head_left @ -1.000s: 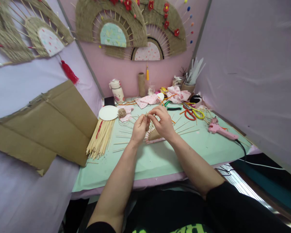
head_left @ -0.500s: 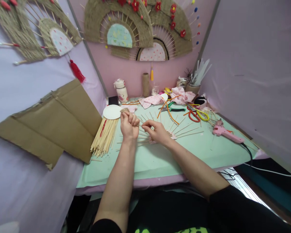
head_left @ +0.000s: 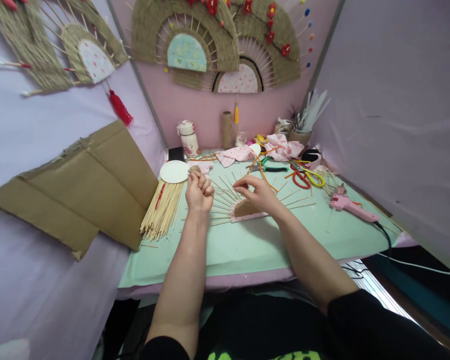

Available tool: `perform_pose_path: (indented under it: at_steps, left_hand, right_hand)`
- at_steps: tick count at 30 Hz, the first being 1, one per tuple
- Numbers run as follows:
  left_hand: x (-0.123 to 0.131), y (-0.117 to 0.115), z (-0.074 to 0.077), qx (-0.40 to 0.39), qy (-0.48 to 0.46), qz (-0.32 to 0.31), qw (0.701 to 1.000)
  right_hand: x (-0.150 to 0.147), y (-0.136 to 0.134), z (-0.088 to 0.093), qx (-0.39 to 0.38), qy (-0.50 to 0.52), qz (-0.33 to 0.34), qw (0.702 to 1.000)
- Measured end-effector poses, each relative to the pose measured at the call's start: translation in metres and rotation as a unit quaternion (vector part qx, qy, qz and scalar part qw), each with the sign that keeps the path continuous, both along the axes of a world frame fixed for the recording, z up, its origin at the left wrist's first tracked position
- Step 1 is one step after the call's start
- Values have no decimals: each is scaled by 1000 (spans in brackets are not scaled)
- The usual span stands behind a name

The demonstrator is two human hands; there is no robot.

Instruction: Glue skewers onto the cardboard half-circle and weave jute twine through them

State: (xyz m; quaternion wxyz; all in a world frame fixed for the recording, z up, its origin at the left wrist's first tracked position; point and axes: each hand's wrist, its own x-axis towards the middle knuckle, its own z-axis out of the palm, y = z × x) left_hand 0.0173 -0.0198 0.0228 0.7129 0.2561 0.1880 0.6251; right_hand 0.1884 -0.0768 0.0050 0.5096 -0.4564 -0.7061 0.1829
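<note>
A half-round fan base lies on the green mat, with thin bamboo sticks fanning out from it. My left hand is a closed fist just left of the sticks, in front of a small ball of twine. What the fist grips is hidden. Above the fan base my right hand hovers, its thumb and fingers pinched together. Whatever thin thing they hold is too small to make out.
A bundle of bamboo skewers and a white paper disc lie left of my hands, beside leaning cardboard. A pink glue gun, scissors, pink cloth, a bottle and a twine spool crowd the back and right.
My hands were pinched together above the fan base. The left hand has pulled away to the left as a fist, and the right hand dipped to the sticks and has risen again.
</note>
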Motion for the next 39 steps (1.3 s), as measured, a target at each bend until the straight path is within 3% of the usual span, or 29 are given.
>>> perform_pose_path:
  at_steps: [8, 17, 25, 31, 36, 39]
  left_hand:
    - [12, -9, -5, -45, 127, -163, 977]
    - [22, -15, -13, -40, 264, -173, 948]
    - [21, -17, -18, 16, 354, -228, 907]
    - [21, -19, -13, -5, 300, -264, 917]
    - [17, -12, -9, -70, 87, -192, 975]
    - [14, -8, -7, -97, -14, -150, 984]
  right_hand:
    - [-8, 1, 18, 43, -90, 32, 994]
    - [-5, 13, 22, 55, -167, 21, 984]
    - [6, 24, 16, -6, -94, 20, 995]
    - [8, 31, 10, 28, -44, -27, 998]
    - [-5, 18, 3, 101, -10, -136, 985]
    - [-21, 8, -4, 74, -9, -105, 992]
